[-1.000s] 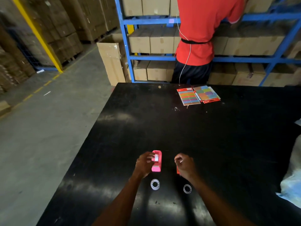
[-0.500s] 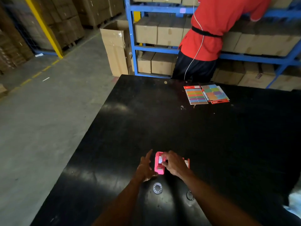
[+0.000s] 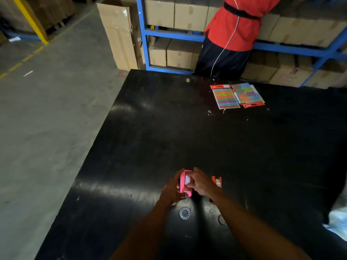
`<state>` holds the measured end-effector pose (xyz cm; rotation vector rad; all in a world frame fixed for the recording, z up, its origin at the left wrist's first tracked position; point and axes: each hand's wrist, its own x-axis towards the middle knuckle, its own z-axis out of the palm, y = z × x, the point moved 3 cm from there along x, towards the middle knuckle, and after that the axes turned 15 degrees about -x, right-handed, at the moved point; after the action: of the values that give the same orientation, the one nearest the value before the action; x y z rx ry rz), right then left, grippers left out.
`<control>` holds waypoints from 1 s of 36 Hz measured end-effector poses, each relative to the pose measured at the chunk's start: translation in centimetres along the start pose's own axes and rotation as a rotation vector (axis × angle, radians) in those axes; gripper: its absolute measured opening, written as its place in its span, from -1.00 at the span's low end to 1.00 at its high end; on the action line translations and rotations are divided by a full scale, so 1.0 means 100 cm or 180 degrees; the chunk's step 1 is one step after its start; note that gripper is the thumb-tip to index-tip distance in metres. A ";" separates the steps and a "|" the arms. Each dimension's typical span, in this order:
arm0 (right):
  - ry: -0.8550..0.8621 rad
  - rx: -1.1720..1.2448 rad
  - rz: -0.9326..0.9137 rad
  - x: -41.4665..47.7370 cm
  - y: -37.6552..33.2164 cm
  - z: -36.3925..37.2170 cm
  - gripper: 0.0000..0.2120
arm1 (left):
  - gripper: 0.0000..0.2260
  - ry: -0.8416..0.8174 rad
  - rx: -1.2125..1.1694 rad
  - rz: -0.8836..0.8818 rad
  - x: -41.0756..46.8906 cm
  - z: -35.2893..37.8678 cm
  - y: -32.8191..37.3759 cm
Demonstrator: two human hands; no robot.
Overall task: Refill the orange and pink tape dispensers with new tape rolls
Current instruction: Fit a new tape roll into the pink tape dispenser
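Note:
A pink tape dispenser (image 3: 184, 186) is held just above the black table (image 3: 169, 132) near its front edge. My left hand (image 3: 171, 190) grips its left side. My right hand (image 3: 200, 182) closes over its top, fingers on the white tape roll (image 3: 187, 180) inside it. The orange tape dispenser (image 3: 217, 181) stands on the table just right of my right hand, partly hidden by it. A clear tape roll (image 3: 184, 213) lies flat below the pink dispenser. A second roll (image 3: 221, 220) is mostly hidden by my right forearm.
Two packs of coloured sticky tabs (image 3: 237, 95) lie at the table's far side. A person in a red shirt (image 3: 236, 25) stands behind the table at blue shelves (image 3: 169, 33) of cardboard boxes. White plastic (image 3: 338, 222) shows at the right edge. Concrete floor lies left.
My right hand left the orange dispenser and moved left onto the pink one. My left hand closed around the pink dispenser and tilted it up. The view shifted downward and left.

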<state>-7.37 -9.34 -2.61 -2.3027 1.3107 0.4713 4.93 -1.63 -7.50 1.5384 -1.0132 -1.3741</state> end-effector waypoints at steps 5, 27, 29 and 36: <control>0.0027 0.0045 -0.0111 -0.012 0.006 -0.008 -0.54 | 0.01 -0.0175 0.0144 0.0006 0.002 0.001 0.003; 0.0472 0.0539 0.0010 -0.055 -0.014 -0.012 -0.83 | -0.84 0.0888 -0.0705 0.0079 -0.038 0.005 0.019; 0.0438 0.0590 0.0024 -0.059 -0.013 -0.012 -0.84 | -0.84 0.0828 -0.0683 0.0105 -0.040 0.006 0.019; 0.0306 0.0856 0.0253 -0.064 0.000 0.002 -0.89 | -0.92 0.0763 -0.0886 0.0161 -0.042 0.007 0.019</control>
<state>-10.56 -4.64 0.36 -2.0789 1.4209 0.1965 3.76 1.59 -4.41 1.4177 -0.6784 -1.2051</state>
